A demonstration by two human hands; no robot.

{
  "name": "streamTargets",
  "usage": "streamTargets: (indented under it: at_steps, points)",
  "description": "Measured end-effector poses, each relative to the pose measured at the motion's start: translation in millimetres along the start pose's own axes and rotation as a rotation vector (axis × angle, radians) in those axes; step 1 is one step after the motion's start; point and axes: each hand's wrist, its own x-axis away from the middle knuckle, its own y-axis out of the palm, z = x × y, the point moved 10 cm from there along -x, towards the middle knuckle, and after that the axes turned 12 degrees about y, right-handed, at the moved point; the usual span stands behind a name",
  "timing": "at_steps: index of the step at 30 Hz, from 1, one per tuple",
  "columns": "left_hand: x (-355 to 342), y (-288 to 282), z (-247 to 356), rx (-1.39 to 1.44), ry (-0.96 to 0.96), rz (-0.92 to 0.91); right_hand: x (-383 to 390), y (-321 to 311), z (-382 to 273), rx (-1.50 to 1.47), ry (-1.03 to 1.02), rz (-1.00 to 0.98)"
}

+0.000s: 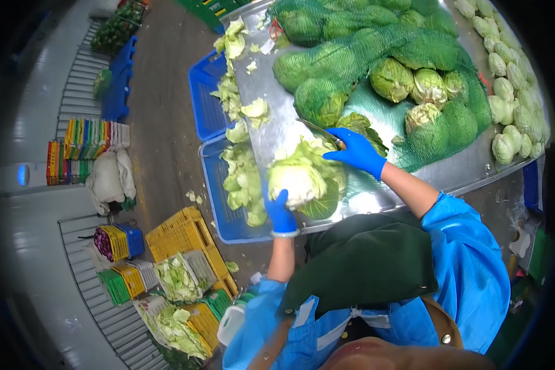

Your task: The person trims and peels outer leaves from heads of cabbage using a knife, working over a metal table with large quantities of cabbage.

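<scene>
A pale green cabbage (297, 181) with loosened outer leaves lies at the near left of the metal table (376, 208). My left hand (280, 213), in a blue glove, grips its near left side with the thumb up against it. My right hand (361, 153), gloved in blue too, is closed round the handle of a knife (314, 130). The blade points away to the left, above the far side of the cabbage's leaves. Darker green leaves (361, 126) lie just beyond the right hand.
Green mesh sacks of cabbages (327, 65) cover the table's far part, one showing bare heads (392, 80). Trimmed cabbages (505, 111) line the right edge. Blue crates (243, 232) with cut leaves stand against the left edge. Yellow crates (166, 231) sit on the floor at lower left.
</scene>
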Motion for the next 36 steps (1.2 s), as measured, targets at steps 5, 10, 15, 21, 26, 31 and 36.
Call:
streamTargets:
  at_steps: [5, 10, 15, 21, 26, 31, 36]
  points:
    - [-4.0, 58.2, 51.7, -0.055, 0.214, -0.006, 41.5, 35.1, -56.0, -0.283, 0.011, -0.196]
    - [1.4, 45.3, 33.2, -0.098, 0.147, 0.077, 36.0, 31.0, -35.9, -0.334, -0.029, -0.119]
    - [-4.2, 15.6, 20.9, -0.220, 0.061, 0.120, 41.6, 31.5, -22.8, -0.516, 0.002, -0.187]
    - [-1.4, -19.8, -36.3, -0.026, -0.158, 0.027, 44.8, 40.8, -18.9, -0.442, -0.045, -0.202]
    - [27.4, 19.1, -35.4, 0.479, -0.502, -0.109, 49.8, 52.3, -11.7, -0.452, 0.039, -0.226]
    - [39.5, 3.8, -46.9, 0.218, -0.498, -0.041, 30.3, 36.4, -11.1, -0.139, -0.025, -0.035]
    - [23.8, 4.2, -51.4, 0.253, -0.510, -0.012, -0.4, -4.8, 18.8, -0.044, 0.055, 0.078]
